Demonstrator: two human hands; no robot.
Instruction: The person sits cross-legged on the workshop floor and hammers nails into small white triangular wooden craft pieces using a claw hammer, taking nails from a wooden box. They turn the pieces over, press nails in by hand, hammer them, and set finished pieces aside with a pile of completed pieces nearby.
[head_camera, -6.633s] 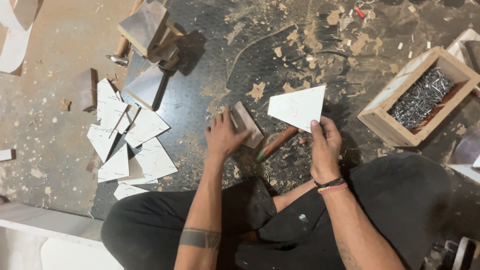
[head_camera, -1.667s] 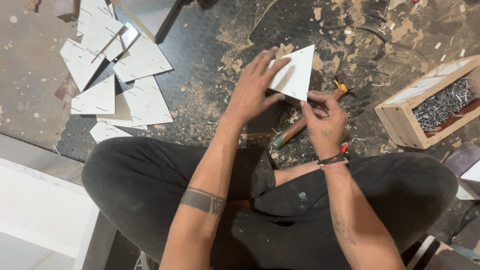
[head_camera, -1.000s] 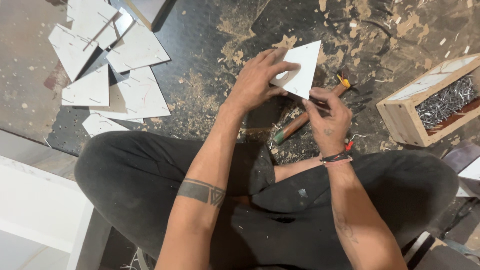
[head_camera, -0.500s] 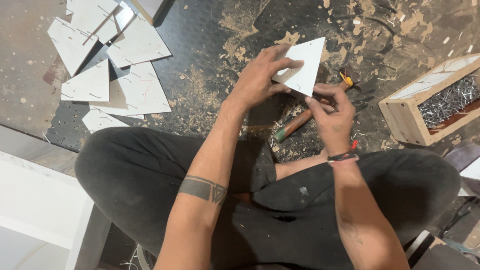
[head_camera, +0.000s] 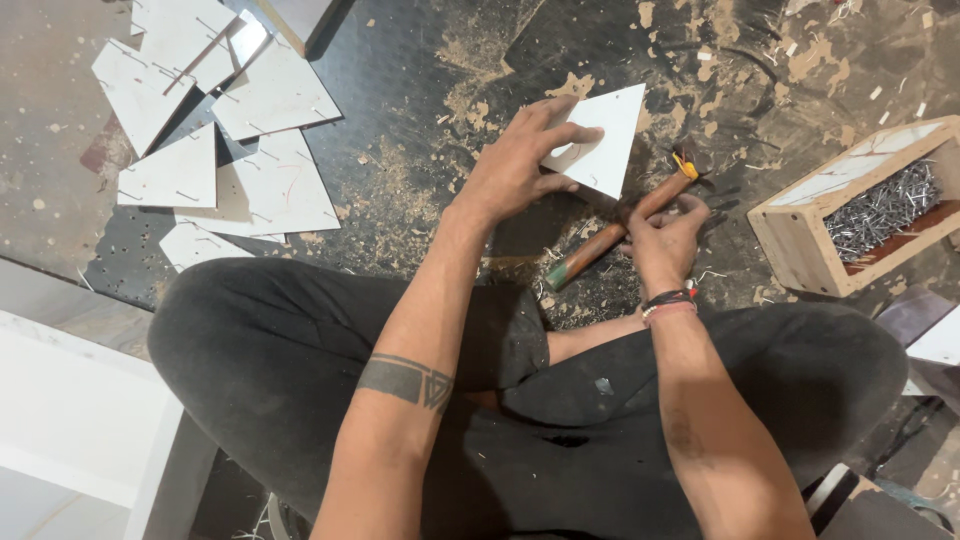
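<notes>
My left hand (head_camera: 515, 165) presses on a white triangular board piece (head_camera: 603, 145) that rests on the dark floor in front of my crossed legs. Just right of it, my right hand (head_camera: 665, 230) closes around the wooden handle of a hammer (head_camera: 620, 230), which lies slanted on the floor with its head hidden near the triangle's lower corner. A red and black band sits on my right wrist.
Several white triangular pieces with nails stuck in them (head_camera: 215, 130) lie at the upper left. A wooden box of nails (head_camera: 855, 215) stands at the right. Sawdust and wood chips (head_camera: 470, 80) cover the floor. A white board edge (head_camera: 80, 420) lies at lower left.
The white triangle has gone down from being held up to resting on the floor under my left hand. My right hand left the triangle's edge and closed on the hammer handle.
</notes>
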